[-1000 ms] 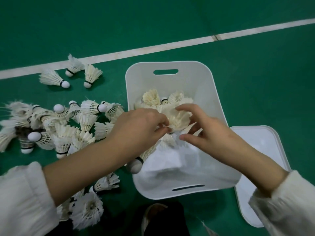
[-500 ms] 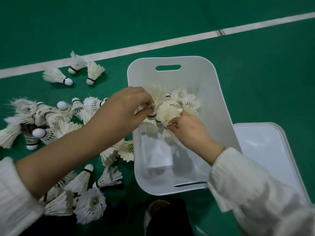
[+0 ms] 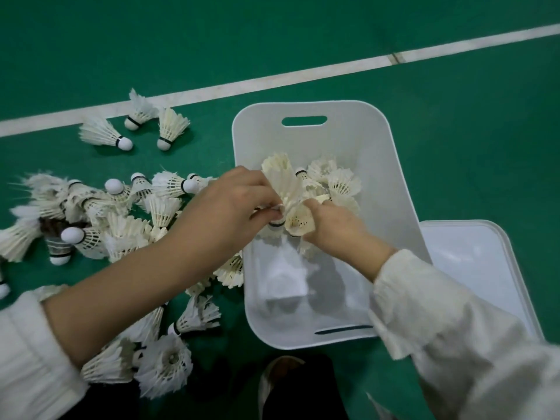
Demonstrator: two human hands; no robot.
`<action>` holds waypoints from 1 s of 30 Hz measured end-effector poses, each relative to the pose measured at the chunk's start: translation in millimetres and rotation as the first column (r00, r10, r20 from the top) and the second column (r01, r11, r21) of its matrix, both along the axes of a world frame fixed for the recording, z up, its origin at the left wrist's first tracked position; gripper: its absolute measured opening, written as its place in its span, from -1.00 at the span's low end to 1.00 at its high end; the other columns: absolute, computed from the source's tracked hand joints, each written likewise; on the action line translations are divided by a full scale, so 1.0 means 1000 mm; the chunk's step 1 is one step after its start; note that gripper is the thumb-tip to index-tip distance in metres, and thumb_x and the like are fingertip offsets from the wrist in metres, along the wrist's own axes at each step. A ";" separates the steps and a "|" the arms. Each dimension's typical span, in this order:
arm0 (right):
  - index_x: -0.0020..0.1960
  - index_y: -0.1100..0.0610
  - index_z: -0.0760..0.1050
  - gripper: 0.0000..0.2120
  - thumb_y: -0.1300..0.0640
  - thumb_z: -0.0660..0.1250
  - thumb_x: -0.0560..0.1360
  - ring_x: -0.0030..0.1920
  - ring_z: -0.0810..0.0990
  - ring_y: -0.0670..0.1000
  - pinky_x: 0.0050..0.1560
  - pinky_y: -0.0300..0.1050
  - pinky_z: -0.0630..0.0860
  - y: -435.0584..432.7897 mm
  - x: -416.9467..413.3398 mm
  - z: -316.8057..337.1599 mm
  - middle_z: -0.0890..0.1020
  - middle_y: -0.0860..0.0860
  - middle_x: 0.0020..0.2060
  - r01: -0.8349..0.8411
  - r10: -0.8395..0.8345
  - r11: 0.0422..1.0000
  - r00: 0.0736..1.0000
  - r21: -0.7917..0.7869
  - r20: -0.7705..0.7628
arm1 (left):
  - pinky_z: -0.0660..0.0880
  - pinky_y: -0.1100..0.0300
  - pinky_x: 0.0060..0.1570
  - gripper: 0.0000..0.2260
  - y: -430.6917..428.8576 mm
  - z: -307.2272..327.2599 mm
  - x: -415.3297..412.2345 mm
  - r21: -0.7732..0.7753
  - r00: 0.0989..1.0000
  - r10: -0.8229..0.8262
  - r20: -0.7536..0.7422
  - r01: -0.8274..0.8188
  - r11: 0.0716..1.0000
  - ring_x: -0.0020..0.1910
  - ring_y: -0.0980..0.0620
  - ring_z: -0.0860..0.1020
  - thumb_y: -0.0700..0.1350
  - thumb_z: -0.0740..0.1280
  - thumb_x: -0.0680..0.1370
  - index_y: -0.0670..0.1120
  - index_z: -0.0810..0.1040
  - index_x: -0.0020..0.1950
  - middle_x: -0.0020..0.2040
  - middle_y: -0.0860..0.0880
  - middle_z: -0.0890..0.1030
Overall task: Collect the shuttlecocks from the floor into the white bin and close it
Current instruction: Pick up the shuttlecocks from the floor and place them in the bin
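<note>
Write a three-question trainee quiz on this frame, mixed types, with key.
1. True or false: the lid sits on the white bin.
2. Where do most loose shuttlecocks lie? A) left of the bin B) right of it C) on the lid
3. What do the left hand and right hand each hold?
Key: 1 false, it lies on the floor beside the bin; 2 A; 3 a shuttlecock, over the bin.

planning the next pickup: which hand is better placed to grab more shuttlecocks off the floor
Likely left. The floor pile lies beside the left hand, left of the white bin; the right hand is over the bin, near the lid.
</note>
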State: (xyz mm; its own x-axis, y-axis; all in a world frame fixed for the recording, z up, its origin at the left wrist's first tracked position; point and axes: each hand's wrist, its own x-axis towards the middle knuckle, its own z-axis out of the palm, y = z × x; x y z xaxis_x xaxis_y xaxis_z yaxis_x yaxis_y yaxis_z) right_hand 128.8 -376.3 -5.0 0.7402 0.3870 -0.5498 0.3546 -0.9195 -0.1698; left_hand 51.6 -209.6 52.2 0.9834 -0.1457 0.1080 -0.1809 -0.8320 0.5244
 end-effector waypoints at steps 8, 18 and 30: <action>0.30 -0.17 0.34 -0.56 0.06 0.35 0.47 -0.12 0.55 -0.15 -0.17 -0.41 0.38 -0.022 -0.024 0.073 0.48 -0.13 -0.01 -0.063 0.081 0.826 0.997 0.560 -0.009 | 0.48 0.06 -0.19 -0.84 -0.008 0.000 -0.004 -0.029 0.999 -0.039 0.020 0.040 0.999 -0.13 -0.02 0.49 -0.04 0.32 0.43 -0.07 0.65 -0.14 -0.19 0.01 0.58; 0.06 0.01 0.61 -0.81 0.03 0.32 0.49 -0.03 0.54 0.02 -0.04 -0.09 0.43 -0.009 -0.030 0.043 0.52 -0.03 -0.08 -0.157 0.122 0.936 0.984 0.315 0.128 | 0.46 0.11 -0.12 -0.75 0.038 0.042 -0.007 0.167 0.986 -0.082 -0.145 0.106 0.980 -0.13 0.12 0.46 0.09 0.12 0.50 0.05 0.51 0.01 -0.12 0.14 0.52; 0.18 0.24 0.45 -0.75 0.27 0.18 0.52 0.09 0.48 0.19 -0.15 -0.07 0.33 0.044 -0.036 -0.016 0.45 0.17 0.09 -0.318 0.320 0.947 0.938 -0.034 0.129 | 0.46 0.15 -0.25 -0.80 0.065 0.002 -0.048 0.424 0.895 -0.053 -0.444 0.261 0.867 -0.17 0.08 0.48 0.05 0.09 0.57 0.05 0.48 -0.04 -0.10 0.10 0.53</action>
State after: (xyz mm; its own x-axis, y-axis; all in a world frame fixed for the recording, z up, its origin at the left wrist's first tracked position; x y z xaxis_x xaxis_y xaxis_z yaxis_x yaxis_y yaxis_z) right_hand 92.5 -332.3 -21.0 0.6449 0.6085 -0.4624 0.6483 -0.7560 -0.0908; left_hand 3.6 -144.2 54.6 0.8808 -0.2317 -0.4129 -0.1894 -0.9717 0.1413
